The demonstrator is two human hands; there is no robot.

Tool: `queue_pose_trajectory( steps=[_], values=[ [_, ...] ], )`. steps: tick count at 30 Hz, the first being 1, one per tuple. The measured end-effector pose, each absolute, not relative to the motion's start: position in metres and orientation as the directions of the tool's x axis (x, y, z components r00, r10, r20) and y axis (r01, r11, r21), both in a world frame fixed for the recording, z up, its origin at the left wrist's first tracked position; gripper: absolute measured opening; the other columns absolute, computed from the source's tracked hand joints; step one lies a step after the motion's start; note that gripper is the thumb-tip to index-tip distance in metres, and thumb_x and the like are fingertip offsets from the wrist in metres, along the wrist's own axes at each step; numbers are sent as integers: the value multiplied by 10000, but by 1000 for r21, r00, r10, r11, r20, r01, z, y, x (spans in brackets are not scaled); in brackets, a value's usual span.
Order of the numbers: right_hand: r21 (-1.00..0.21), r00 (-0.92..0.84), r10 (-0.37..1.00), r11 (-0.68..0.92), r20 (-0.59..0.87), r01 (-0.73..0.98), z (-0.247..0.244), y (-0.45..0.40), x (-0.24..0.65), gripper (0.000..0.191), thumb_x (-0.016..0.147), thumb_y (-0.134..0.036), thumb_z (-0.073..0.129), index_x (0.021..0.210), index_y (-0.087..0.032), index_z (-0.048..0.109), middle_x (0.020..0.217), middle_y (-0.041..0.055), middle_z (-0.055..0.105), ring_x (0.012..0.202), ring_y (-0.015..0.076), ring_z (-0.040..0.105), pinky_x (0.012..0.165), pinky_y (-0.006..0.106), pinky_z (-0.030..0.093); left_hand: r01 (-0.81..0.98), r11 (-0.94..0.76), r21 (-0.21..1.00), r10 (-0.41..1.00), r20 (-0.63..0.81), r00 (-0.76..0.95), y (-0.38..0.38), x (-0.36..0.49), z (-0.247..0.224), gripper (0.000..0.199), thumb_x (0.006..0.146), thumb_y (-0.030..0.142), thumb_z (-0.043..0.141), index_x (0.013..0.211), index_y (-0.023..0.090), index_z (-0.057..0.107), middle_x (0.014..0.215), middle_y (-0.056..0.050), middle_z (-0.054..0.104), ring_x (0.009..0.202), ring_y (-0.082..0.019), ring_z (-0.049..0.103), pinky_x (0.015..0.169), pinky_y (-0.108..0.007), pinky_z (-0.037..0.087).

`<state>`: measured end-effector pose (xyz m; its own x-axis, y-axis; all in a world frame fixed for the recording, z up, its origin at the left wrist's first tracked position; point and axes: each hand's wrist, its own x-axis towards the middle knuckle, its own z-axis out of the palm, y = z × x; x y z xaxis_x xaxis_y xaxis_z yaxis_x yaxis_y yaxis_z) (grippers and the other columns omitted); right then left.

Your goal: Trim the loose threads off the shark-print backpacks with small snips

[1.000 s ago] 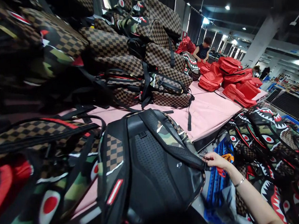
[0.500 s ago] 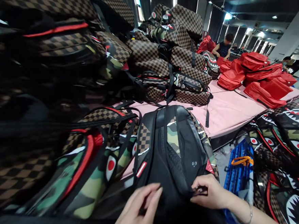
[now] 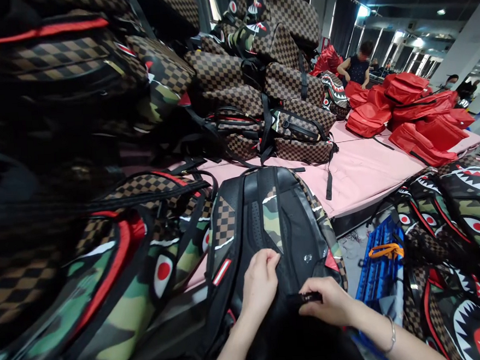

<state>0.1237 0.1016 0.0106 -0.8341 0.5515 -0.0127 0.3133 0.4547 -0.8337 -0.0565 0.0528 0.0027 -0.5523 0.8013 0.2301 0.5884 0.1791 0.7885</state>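
A backpack point(image 3: 290, 220) with black back padding, checkered and camouflage patches and shoulder straps lies back side up before me. My right hand point(image 3: 328, 301) pinches the end of a black strap point(image 3: 303, 298), possibly with a buckle, at the pack's lower right. Over the middle of the pack is my left hand point(image 3: 261, 280), its fingers pressed together beside the right shoulder strap. What that hand holds, if anything, is hidden. The lower part of the pack is too dark to make out.
Checkered bags point(image 3: 232, 71) are piled behind on a pink table point(image 3: 355, 177). Camouflage backpacks point(image 3: 129, 303) stand at left, shark-faced backpacks point(image 3: 469, 230) at right. Red bags point(image 3: 420, 112) lie further back near a person point(image 3: 358, 70). A blue plastic item point(image 3: 377, 258) stands at right.
My left hand has moved up and right onto the middle of the backpack. My right hand still pinches the strap end, slightly further left. The view has shifted a little.
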Motion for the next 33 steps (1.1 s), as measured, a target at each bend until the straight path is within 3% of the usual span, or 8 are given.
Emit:
queue_pose_trajectory(
  steps=[4,12,14,18,21,25,29,33],
  values=[
    [-752,-767,636,547,87,368,25,120,121,155,829,-215,494,979,-190,526,793,-3,577,709,125,539,665,220,402,566,197,801,787,215,-578,55,-57,3,201,813,322,374,675,222,480,697,-26,583,706,-195,575,654,-305,456],
    [-438,-808,539,802,237,407,38,148,101,167,880,-305,462,943,-180,553,841,57,611,771,173,570,681,256,397,550,178,816,790,215,-575,58,-46,9,179,802,316,388,675,226,476,723,-29,576,735,-199,567,677,-316,441],
    [-474,-808,548,782,216,404,38,152,98,153,878,-297,464,879,-184,568,819,48,622,758,169,577,674,255,393,543,180,820,787,211,-579,59,-46,10,171,801,312,395,676,227,473,714,-25,563,733,-199,562,678,-316,434],
    [-730,-703,694,561,156,391,28,160,108,121,844,-287,503,845,-196,582,828,13,635,762,148,581,688,245,398,399,164,902,807,110,-581,50,-49,17,184,803,334,434,664,222,479,601,11,493,612,-169,508,619,-301,413],
    [-910,-580,813,278,52,308,11,163,129,170,841,-333,489,867,-185,569,737,-7,599,688,129,555,649,241,409,-19,38,999,890,-42,-454,29,-53,27,361,818,460,429,548,220,441,519,21,411,517,-143,430,528,-298,379],
    [-982,-575,812,16,-98,189,-5,156,165,248,761,-351,593,923,-163,582,760,3,586,670,117,531,619,236,418,-465,-11,885,956,-127,-264,9,-51,26,642,801,670,165,406,216,388,448,-3,362,450,-139,413,457,-319,371],
    [-947,-684,678,-56,-269,317,-7,134,188,338,605,-269,728,912,-154,647,697,-17,584,575,92,477,549,221,400,-370,286,884,860,-407,-307,18,-28,2,392,691,542,578,751,155,588,677,-35,606,633,-167,591,625,-333,477],
    [-928,-658,690,-56,-302,368,-10,116,188,312,552,-242,746,841,-143,684,620,-37,546,514,69,405,501,208,346,-281,277,919,879,-361,-312,27,3,-10,385,696,443,577,954,159,556,824,-38,630,770,-184,638,719,-344,510]
  ],
)
